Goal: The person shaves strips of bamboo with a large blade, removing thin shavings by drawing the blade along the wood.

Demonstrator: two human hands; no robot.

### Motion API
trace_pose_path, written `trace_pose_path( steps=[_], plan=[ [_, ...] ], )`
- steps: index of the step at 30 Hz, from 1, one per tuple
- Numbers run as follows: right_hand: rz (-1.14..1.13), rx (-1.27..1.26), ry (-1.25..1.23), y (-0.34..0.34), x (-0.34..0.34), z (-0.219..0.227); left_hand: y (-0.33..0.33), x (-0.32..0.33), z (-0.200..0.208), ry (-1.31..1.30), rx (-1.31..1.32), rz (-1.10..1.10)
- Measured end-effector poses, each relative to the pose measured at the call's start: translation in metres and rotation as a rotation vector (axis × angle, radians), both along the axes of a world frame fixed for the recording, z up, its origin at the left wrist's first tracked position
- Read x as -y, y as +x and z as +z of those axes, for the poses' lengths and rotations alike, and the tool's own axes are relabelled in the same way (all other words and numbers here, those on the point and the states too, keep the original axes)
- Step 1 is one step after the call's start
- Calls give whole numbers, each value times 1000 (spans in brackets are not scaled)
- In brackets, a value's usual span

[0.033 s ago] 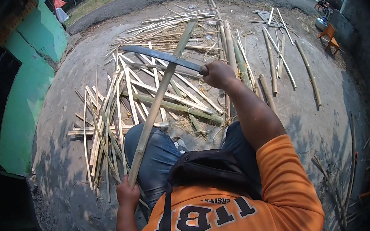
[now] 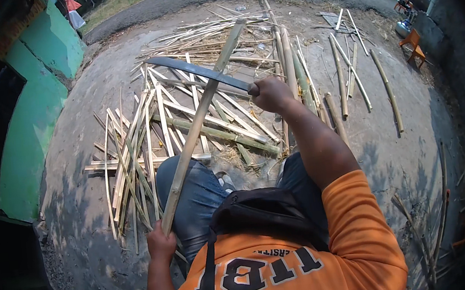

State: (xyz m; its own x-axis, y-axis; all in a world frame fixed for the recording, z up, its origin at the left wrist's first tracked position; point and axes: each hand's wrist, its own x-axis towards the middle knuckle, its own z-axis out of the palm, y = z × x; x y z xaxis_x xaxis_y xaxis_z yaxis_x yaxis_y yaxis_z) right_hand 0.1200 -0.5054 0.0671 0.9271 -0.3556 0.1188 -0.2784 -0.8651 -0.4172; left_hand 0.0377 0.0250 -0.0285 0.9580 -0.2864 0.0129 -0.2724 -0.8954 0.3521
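Observation:
My left hand (image 2: 162, 243) is closed around the near end of a long bamboo strip (image 2: 194, 133), which slants up and away to the right past my left knee. In my right hand (image 2: 272, 94) is the handle of a machete (image 2: 179, 65), its long, slightly curved blade pointing left. The blade crosses the strip in its far part; whether its edge bites into the bamboo I cannot tell. Split bamboo strips (image 2: 131, 150) lie heaped on the ground beyond and to the left of my knees. A thicker greenish bamboo piece (image 2: 220, 135) rests among them.
More thin strips (image 2: 203, 32) are piled farther off. Bamboo poles (image 2: 290, 65) lie lengthwise ahead, and single poles (image 2: 387, 89) to the right. A green wall (image 2: 28, 138) stands at the left, an orange chair (image 2: 412, 47) at the far right. A road (image 2: 184, 7) runs across behind.
The machete and my right hand have shifted slightly left. The bamboo strip's far end has moved a little left too; my left hand keeps its hold.

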Motion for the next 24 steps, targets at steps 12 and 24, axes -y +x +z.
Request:
trace_pose_path(
  steps=[12,24],
  plan=[
    [53,122,-38,25,8,-16,6,3,-12,-206,-115,74],
    [410,-24,-212,4,-39,16,4,5,-18,-189,-104,49]
  ],
)
